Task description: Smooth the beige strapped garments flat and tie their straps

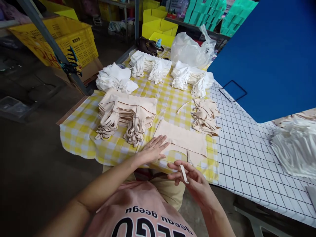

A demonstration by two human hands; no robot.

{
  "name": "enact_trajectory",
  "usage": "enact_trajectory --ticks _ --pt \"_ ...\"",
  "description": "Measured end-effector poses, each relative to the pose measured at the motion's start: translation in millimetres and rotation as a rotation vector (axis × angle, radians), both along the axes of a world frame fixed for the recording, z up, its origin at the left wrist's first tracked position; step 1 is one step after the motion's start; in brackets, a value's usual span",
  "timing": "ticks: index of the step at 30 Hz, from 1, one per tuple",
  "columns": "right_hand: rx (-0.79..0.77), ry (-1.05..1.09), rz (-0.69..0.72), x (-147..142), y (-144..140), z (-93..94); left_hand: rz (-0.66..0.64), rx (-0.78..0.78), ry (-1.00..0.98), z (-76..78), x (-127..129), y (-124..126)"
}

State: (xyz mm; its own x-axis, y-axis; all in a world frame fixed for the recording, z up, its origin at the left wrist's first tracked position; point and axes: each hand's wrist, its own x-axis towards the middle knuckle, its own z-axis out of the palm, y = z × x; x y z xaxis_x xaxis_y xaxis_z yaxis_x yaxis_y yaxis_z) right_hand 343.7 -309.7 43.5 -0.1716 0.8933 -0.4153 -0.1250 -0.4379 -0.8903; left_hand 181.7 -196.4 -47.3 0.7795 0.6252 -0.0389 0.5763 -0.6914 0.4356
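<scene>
A beige garment (184,138) lies spread flat on the yellow checked tablecloth (81,131) at the table's near edge. My left hand (153,148) rests flat on its left side, fingers apart. My right hand (191,179) hovers just below the table edge and holds a small white strip (184,173) between its fingers. A thick stack of folded beige garments (125,115) sits to the left, its straps hanging toward me. A smaller loose beige pile (206,117) lies to the right.
Piles of white garments (113,78) (150,65) (191,79) line the far side, with a clear plastic bag (190,49) behind. A blue board (269,56) leans at the right over a white grid surface (244,154). Yellow crates (66,36) stand left; more white fabric (296,148) lies at the right.
</scene>
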Motion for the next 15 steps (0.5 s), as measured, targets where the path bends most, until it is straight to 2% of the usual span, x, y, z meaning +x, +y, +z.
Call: enact_trajectory --ticks 5,7,10,12,15 --pt "0.114 -0.155 -0.287 5 23 -15.3 0.008 -0.014 -0.021 1.2 -1 -1" --pt "0.172 -0.246 -0.360 7 32 -16.9 0.005 -0.011 -0.029 0.5 -1 -2" --pt "0.289 -0.341 -0.420 8 41 -12.1 0.004 -0.006 -0.032 -1.8 -1 -1" --pt "0.364 -0.327 -0.439 6 46 -7.3 0.004 -0.012 -0.030 -3.7 -1 -1" --pt "0.364 -0.270 -0.377 3 48 -3.7 0.012 -0.035 -0.055 -3.8 0 -2"
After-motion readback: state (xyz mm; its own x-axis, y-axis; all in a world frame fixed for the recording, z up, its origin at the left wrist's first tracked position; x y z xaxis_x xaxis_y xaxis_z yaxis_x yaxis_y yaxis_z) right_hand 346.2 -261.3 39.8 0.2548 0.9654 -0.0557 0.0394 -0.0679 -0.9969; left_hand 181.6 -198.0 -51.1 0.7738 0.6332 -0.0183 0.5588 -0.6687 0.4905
